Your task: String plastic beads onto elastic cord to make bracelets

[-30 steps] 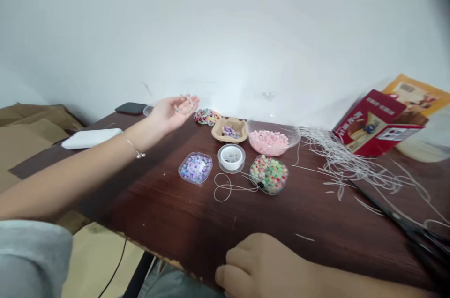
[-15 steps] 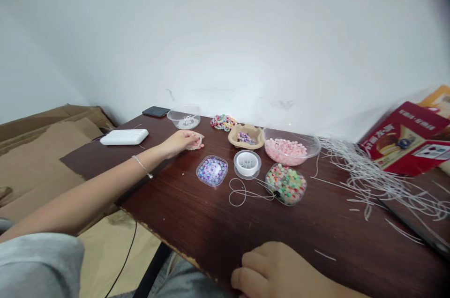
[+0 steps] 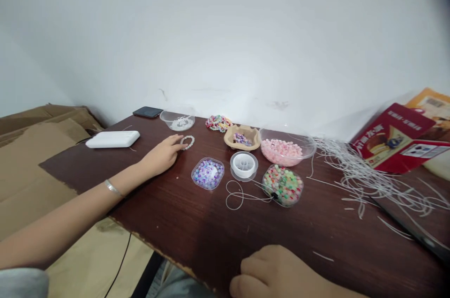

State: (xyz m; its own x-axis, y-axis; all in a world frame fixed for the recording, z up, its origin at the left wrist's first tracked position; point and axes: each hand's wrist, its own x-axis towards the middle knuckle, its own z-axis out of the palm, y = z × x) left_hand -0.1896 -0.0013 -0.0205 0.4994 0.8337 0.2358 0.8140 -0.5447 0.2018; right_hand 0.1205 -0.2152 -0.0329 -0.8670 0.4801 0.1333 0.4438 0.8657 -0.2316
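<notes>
A round, pale beaded bracelet (image 3: pixel 193 140) is set on the tabletop (image 3: pixel 168 206) just beyond the nearer left hand (image 3: pixel 162 155), its left side touched by slightly parted fingers, while the right hand (image 3: pixel 269 272) is kept curled well apart.

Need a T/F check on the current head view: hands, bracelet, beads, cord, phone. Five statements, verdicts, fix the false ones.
1. The left hand is at a pale bead bracelet lying on the tabletop. True.
2. The right hand is in the pink beads. False: it is at the front of the tabletop, apart from those beads.
3. The white spool sits between the purple beads and the multicoloured beads. True.
4. The dark phone lies right of the pink beads. False: it lies toward the back left of the tabletop.
5. Tangled white cord lies right of the pink beads. True.
</notes>
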